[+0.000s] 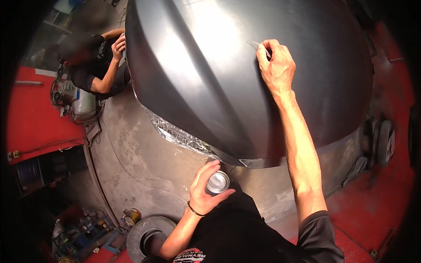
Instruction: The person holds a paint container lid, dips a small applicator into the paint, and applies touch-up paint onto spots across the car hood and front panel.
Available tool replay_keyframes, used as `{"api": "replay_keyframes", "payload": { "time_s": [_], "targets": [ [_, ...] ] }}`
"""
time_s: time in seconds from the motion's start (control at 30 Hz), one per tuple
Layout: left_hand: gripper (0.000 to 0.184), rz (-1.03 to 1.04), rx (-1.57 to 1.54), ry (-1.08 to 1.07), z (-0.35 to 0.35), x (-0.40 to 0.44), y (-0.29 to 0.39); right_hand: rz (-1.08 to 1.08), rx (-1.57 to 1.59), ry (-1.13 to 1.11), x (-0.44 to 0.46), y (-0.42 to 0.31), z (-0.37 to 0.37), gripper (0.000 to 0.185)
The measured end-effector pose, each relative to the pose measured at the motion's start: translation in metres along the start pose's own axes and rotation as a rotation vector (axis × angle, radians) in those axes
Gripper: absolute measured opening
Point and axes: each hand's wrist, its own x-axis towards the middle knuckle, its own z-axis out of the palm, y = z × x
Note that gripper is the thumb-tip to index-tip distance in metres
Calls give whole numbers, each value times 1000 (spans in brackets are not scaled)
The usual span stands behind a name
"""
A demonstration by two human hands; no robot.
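A dark grey car hood fills the middle of the head view, with bright glare on its upper part. My right hand is closed in a pinch over it, arm stretched forward. From its fingertips sticks out a thin, pale, pointed tool, whose exact kind I cannot make out; whether its tip touches the hood is unclear. Down by the hood's front edge, my left hand wraps its fingers and thumb round a small round metal can, silvery end facing up.
Another person in a dark shirt works at the hood's left side, a hand against its edge. Crinkled foil-like covering lies under that edge. An air compressor stands at left, a tire and cluttered supplies at lower left.
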Motion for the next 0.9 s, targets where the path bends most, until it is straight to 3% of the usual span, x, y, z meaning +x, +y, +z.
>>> {"api": "replay_keyframes", "payload": {
  "time_s": [0.57,0.9],
  "targets": [
    [87,69,17,-64,-9,9,12,69,90,-49,1,-1,-4,13],
    [83,12,-50,-97,-1,-10,30,61,87,33,-5,4,8,12]
  ]
}}
